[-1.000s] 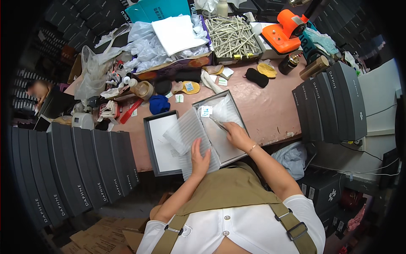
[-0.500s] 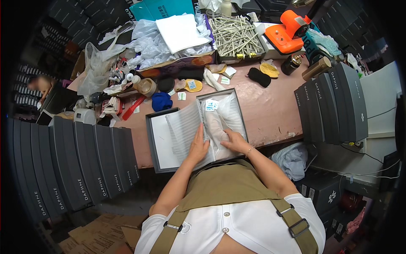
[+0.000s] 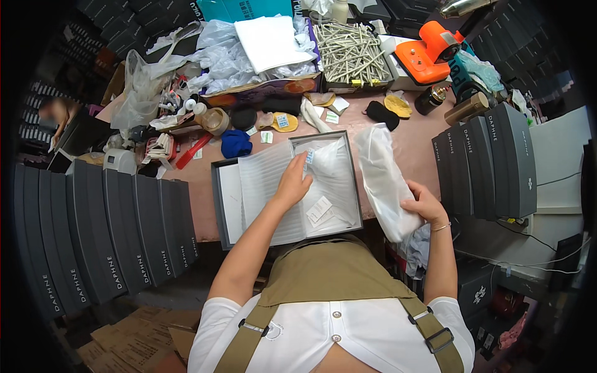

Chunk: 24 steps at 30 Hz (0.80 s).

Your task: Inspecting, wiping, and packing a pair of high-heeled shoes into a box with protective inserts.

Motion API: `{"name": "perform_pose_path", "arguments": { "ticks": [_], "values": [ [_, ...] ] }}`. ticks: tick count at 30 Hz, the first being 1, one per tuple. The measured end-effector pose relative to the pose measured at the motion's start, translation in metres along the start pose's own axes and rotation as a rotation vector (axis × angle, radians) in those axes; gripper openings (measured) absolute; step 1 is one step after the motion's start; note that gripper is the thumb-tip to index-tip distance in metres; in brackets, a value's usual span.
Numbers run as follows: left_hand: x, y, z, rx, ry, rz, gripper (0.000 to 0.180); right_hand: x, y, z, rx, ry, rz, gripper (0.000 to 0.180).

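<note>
On the bench in front of me is an open grey shoebox [image 3: 357, 214], lined with ribbed white foam sheet [image 3: 264, 199]. My left hand [image 3: 293, 183] reaches over the box, fingers stretched out and thumb apart. Its fingertips are beside a small blue-and-white sachet [image 3: 309, 158]; whether they touch it is unclear. A white-wrapped bundle [image 3: 339, 158] lies at the far right inside the box, and white tags [image 3: 319, 210] sit nearer me. Right of the box, my right hand [image 3: 423, 204] grips the near part of a shoe in a white translucent wrapper [image 3: 380, 168], held tilted above the bench edge.
Dark shoeboxes stand in rows at left [image 3: 118, 230] and right [image 3: 491, 161]. Behind are a carton of crumpled plastic [image 3: 224, 68], a box of pale sticks [image 3: 351, 56] and an orange device [image 3: 426, 56]. A blue cloth item [image 3: 236, 143] lies beyond the box. Another person [image 3: 59, 118] is at far left.
My right hand has lifted the wrapped shoe out of the box and moved it right. My left hand has moved farther in, toward the sachet. Tags now show in the box.
</note>
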<state>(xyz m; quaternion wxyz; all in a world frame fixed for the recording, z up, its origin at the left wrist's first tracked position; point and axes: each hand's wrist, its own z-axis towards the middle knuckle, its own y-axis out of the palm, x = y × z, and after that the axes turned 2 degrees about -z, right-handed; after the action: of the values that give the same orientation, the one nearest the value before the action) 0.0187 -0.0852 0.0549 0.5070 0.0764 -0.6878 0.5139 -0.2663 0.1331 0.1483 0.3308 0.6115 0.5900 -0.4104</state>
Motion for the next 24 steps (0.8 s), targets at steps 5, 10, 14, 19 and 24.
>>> {"name": "perform_pose_path", "arguments": {
  "ticks": [5,10,14,19,24],
  "values": [
    [-0.014,0.044,0.029,-0.215,0.161,0.539,0.059,0.069,-0.003,0.057,0.327,0.089,-1.197,0.052],
    [0.01,0.027,-0.013,-0.374,0.125,0.563,0.043,0.019,0.104,0.083,0.374,-0.379,-1.084,0.06],
    [0.012,0.028,-0.054,-0.282,0.28,0.47,0.04,0.067,0.116,0.119,0.451,-0.458,-1.016,0.039],
    [0.016,0.042,-0.076,-0.471,0.245,0.551,0.041,0.049,0.1,0.098,0.519,-0.471,-0.372,0.017],
    [0.017,0.044,-0.079,-0.379,0.293,0.251,0.042,0.037,0.07,0.068,0.657,-0.341,-0.153,0.021]
  ]
}}
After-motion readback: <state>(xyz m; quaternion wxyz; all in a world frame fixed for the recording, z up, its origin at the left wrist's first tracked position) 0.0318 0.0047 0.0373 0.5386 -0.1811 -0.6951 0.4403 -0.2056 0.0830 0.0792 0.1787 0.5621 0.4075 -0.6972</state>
